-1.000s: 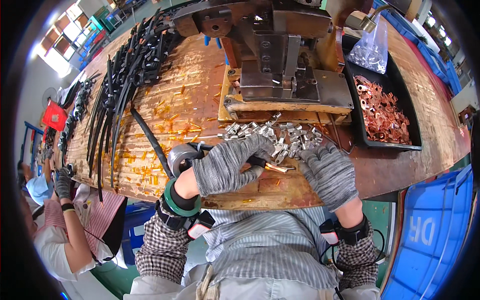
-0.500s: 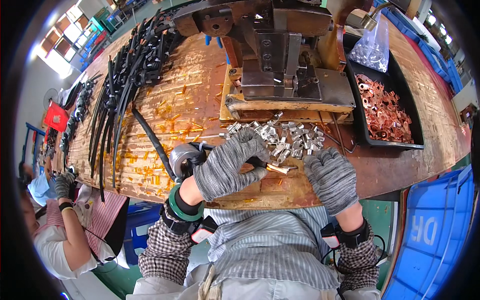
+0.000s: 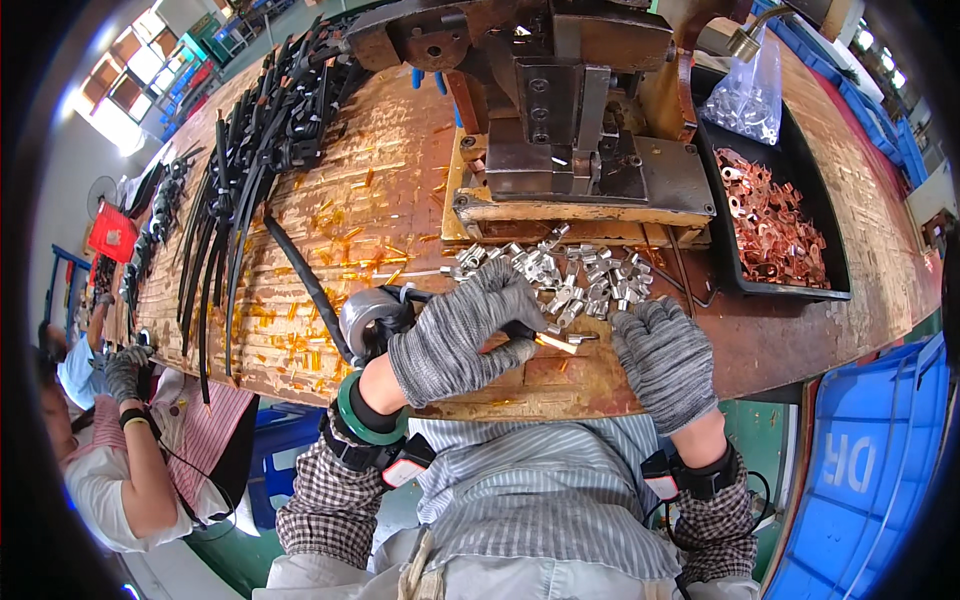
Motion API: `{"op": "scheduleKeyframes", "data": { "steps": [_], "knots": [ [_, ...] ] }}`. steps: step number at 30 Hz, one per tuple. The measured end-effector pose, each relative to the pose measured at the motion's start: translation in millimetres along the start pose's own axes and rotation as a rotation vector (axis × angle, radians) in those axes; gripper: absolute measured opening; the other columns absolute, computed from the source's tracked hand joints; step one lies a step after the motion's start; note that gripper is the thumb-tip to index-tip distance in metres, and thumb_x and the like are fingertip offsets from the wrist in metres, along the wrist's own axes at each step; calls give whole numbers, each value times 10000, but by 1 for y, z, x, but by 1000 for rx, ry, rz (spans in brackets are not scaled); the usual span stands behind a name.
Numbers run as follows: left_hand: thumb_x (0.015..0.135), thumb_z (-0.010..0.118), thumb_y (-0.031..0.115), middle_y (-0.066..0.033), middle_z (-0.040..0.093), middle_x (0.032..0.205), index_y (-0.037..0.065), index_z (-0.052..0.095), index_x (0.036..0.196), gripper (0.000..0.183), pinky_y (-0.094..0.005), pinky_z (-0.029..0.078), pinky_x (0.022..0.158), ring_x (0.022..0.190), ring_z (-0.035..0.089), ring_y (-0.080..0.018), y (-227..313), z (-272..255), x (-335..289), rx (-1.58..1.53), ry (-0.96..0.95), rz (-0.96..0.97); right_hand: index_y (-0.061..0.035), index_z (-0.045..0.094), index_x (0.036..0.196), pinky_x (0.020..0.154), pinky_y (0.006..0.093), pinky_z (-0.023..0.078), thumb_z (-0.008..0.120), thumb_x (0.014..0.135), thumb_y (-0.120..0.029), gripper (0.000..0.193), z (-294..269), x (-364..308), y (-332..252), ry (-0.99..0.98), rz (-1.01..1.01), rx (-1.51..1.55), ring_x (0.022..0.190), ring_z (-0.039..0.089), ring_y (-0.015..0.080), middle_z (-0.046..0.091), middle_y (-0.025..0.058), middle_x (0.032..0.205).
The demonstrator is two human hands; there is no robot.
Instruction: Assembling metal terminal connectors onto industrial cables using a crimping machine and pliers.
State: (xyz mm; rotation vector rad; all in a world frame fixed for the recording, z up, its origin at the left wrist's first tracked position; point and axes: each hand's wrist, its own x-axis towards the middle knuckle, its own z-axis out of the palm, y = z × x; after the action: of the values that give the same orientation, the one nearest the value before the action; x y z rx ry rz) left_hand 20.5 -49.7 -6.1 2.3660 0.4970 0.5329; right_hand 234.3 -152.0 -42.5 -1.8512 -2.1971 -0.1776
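Note:
My left hand, in a grey knit glove, pinches a black cable with its bare copper wire end pointing right. A silver cable lug lies just past the wire end. My right hand, also gloved, rests beside the pile of silver cable lugs, its fingers curled together. What its fingertips hold, if anything, is hidden. Under my left wrist, a ring-shaped grey part is at the cable's side.
A heavy metal press stands behind the lugs. To its right, a black tray holds copper lugs and a clear bag. Black cables lie at left among amber scraps. A co-worker sits at left; a blue crate is at right.
The cable's bare wire end has drawn back slightly toward my left hand and tilted downward. My right hand has barely moved.

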Motion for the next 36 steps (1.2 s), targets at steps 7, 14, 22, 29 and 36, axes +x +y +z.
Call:
{"op": "scheduleKeyframes", "data": {
  "steps": [7,14,22,29,36],
  "knots": [
    [695,682,95,-59,518,884,76,568,871,210,-315,431,731,851,514,-216,0,3,-2,-187,22,-191,-43,542,942,686,355,476,575,738,-107,216,-4,-7,-5,262,16,271,774,560,271,566,98,842],
    [679,685,92,-42,532,865,103,588,870,215,-308,453,647,755,537,-215,-1,3,-6,138,23,49,-22,531,956,655,251,457,577,803,-139,198,-20,-20,-24,12,358,1141,721,575,138,597,81,835],
    [622,725,86,-50,588,809,76,627,783,189,-291,466,616,744,572,-194,3,9,-26,182,233,117,-9,551,930,601,214,435,572,806,-124,170,-10,-21,-36,-123,481,1549,648,517,87,583,28,746],
    [653,681,84,-53,580,858,88,615,842,199,-318,476,657,777,580,-228,5,11,-38,119,300,134,-19,554,916,533,186,354,518,849,-234,228,-14,-10,-39,-285,530,1921,608,430,36,532,2,714],
    [632,659,75,-53,576,879,99,610,869,243,-339,477,661,810,583,-227,0,22,-49,152,358,270,-11,562,929,616,251,423,498,863,-290,294,-25,10,-51,-325,363,1462,645,520,169,534,65,714]
  ]
}}
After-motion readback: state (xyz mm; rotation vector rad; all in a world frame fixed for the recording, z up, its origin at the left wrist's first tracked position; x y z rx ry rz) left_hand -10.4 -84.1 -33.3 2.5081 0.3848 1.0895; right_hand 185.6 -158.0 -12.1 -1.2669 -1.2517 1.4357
